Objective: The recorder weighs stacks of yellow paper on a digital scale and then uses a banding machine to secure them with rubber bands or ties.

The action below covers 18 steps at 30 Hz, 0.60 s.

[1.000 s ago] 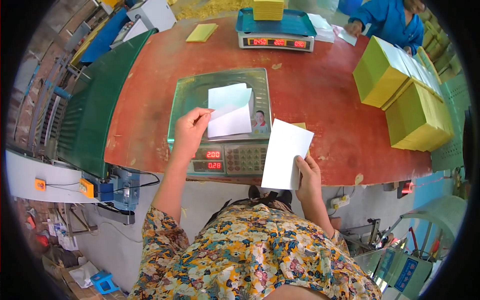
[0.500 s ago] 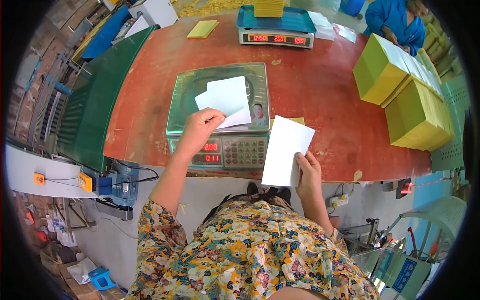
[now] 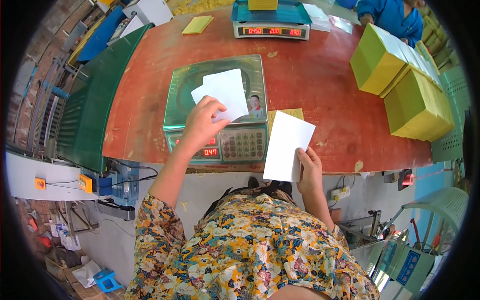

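Observation:
My right hand [image 3: 310, 166] grips a white paper sheet [image 3: 287, 145] by its right edge, thumb on top, in front of the table edge. It cannot be told whether this is one sheet or a thin stack. My left hand [image 3: 206, 117] is over the near side of a weighing scale [image 3: 180, 107], its thumb and fingers apart. Beneath those fingers, overlapping white papers [image 3: 226, 85] lie fanned on the metal pan; their near edge is partly hidden by the hand. A small portrait picture [image 3: 255, 106] shows on the pan's right side.
The red table [image 3: 320, 65] holds a second scale [image 3: 272, 31] with yellow paper on its tray, a thin yellow stack [image 3: 198, 25], and tall yellow paper stacks [image 3: 417, 102] at right. Another yellow sheet [image 3: 295, 113] lies behind my held paper. A blue-sleeved person [image 3: 392, 17] works at far right.
My left thumb and fingers have parted from the paper they pinched on the pan. The near scale's lit reading has changed. The right hand still holds its paper, and the view has shifted slightly.

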{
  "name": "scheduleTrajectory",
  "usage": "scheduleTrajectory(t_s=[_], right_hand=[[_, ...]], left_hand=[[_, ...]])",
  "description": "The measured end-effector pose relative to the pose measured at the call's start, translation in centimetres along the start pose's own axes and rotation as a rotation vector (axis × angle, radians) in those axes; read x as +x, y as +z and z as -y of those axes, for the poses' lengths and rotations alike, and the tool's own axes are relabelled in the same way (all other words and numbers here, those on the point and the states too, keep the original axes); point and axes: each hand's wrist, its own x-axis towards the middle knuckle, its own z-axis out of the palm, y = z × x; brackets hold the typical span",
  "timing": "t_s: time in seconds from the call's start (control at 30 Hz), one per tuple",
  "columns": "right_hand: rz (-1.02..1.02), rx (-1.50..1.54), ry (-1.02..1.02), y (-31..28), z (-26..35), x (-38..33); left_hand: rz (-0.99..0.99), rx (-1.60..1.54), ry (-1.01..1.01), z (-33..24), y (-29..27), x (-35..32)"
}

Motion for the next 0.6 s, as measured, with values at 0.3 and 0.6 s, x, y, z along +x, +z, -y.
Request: scheduleTrajectory(t_s=[0.3,0.6], right_hand=[[0.019,0.038,0.048,0.59,-0.40,-0.07],[0.021,0.043,0.054,0.13,-0.85,0.01]], left_hand=[[0.021,0.054,0.032,-0.07,-0.24,0.01],[0.005,0.126,0.130,0.08,-0.19,-0.11]])
